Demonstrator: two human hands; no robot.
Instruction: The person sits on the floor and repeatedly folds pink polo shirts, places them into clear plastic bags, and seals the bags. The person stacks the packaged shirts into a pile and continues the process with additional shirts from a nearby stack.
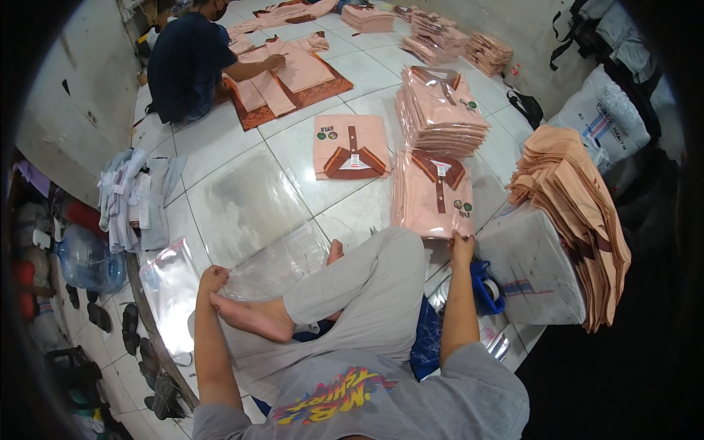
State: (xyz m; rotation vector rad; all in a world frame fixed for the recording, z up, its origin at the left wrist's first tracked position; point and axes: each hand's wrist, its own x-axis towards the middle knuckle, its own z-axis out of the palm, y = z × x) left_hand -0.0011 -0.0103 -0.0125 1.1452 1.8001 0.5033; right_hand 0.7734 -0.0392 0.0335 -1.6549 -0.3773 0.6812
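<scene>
My right hand (462, 248) is at the near edge of a stack of bagged peach polo shirts (434, 192), its fingers on the edge of the top bag. My left hand (213, 278) is beside my bare foot, at the corner of a clear plastic bag (275, 261) on the floor; whether it grips the bag is unclear. A folded peach polo shirt (352, 147) with a brown collar lies unbagged left of the stack, its collar towards me. Another clear bag (250, 201) lies beyond my left hand. A taller stack of bagged shirts (440, 113) stands behind the nearer one.
A blue tape dispenser (487, 289) is beside my right forearm. Peach garments (572, 203) drape over a wrapped block (528, 269) at right. Shiny plastic bags (173, 297) and folded pale garments (140, 198) lie left. A person (190, 60) sits beyond, over shirts on a brown board (324, 88).
</scene>
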